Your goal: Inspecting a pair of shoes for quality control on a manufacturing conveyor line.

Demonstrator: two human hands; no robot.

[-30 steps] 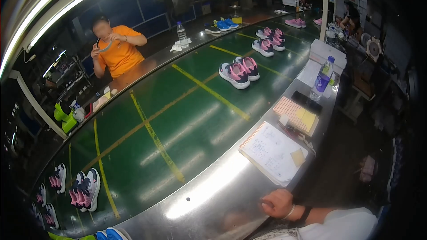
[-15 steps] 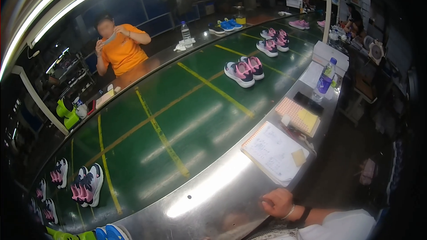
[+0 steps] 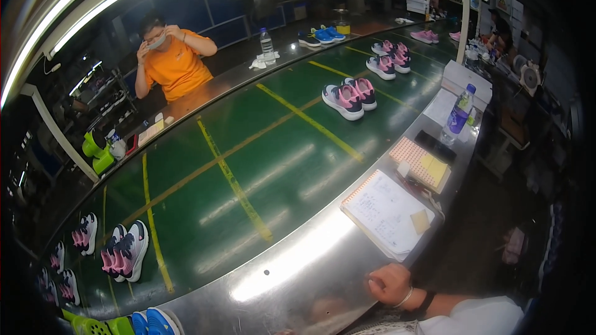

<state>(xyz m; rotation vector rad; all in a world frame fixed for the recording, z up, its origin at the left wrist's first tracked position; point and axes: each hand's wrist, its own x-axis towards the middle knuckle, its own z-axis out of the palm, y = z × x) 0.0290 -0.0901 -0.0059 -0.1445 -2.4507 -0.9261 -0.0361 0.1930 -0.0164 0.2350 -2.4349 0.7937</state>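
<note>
White-sleeved right hand (image 3: 390, 283), its fingers curled into a loose fist with nothing visible inside, sits by the edge of a steel table (image 3: 205, 298), just nearer the wearer than a spiral-bound notebook (image 3: 382, 211). Left hand unseen. Beyond the notebook, pink-and-navy sneakers (image 3: 341, 100) stand on a green conveyor belt (image 3: 273, 161). It looks like a waiting pause; a next move would call for uncurling and reaching.

One white spiral notebook (image 3: 382, 211), one black phone (image 3: 435, 146), one purple-labelled bottle (image 3: 457, 118)
</note>
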